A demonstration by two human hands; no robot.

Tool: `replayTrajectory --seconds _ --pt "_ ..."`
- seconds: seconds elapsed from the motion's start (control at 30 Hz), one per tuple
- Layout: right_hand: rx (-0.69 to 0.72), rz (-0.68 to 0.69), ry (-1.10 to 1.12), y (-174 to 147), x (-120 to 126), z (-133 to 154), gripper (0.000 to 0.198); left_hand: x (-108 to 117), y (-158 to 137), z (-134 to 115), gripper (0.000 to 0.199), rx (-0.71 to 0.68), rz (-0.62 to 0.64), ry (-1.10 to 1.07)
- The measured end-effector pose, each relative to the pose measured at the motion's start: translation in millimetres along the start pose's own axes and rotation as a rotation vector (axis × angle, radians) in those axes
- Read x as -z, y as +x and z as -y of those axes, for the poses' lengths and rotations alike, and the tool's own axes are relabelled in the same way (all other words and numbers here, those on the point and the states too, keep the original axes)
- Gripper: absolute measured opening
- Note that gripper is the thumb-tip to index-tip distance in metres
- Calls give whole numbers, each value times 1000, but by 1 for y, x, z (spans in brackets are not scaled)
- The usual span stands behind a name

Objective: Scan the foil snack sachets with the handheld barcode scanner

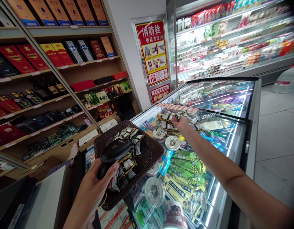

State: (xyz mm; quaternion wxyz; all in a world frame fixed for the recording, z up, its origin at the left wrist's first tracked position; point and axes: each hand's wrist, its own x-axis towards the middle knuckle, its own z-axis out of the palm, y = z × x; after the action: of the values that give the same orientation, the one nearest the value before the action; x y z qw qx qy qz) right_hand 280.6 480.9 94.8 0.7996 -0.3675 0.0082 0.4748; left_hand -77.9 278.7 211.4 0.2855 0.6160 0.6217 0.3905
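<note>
My left hand (95, 181) is wrapped round the handle of a black barcode scanner (115, 150), which is held above a dark brown woven basket (150, 152). Inside the basket lie several small black, white and gold packets (129, 163). Stretched out over the chest freezer, my right hand (180, 123) has its fingers closed on a small packet (176, 115). More packets of the same look (166, 124) are heaped around those fingers. The exact grip of the right fingertips is partly hidden by the hand.
The chest freezer (250, 143) holds green ice-cream packs (185, 165) and round tubs (172, 143). Shelves of boxed bottles (72, 51) stand at left, beside a red fire-hydrant sign (153, 52). A lit refrigerated display (223, 41) is behind. Someone's bare limb (74, 152) shows at left.
</note>
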Motion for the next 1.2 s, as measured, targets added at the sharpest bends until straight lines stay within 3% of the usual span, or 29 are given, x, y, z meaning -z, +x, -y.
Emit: replayTrajectory --seconds 0.1,0.27,0.4,0.57,0.73,0.83,0.93,1.1,1.2 --pt "-128 -76 88 -10 -4 -3 21 2 0 1 49 16 -12 -8" --pt "-197 74 55 -49 -19 -15 18 7 0 5 50 60 -73 76" --pt "-196 404 -253 -97 -20 -36 13 16 3 8 51 106 -152 188" --pt "-49 890 -754 -163 -23 -75 11 31 5 13 50 142 -218 231" --pt "166 1107 -1373 -208 -52 -127 43 35 -1 14 47 121 -264 166" --pt "279 1131 -1480 -221 -61 -146 36 34 -6 8 43 56 -286 138" --pt "363 1098 -1317 -218 -59 -138 22 34 -9 4 43 19 -283 142" --pt "219 970 -1021 -175 -51 -82 17 32 -4 6 46 -12 -215 82" --pt "256 908 -1005 -142 -53 -48 25 26 -1 7 48 -43 -193 59"
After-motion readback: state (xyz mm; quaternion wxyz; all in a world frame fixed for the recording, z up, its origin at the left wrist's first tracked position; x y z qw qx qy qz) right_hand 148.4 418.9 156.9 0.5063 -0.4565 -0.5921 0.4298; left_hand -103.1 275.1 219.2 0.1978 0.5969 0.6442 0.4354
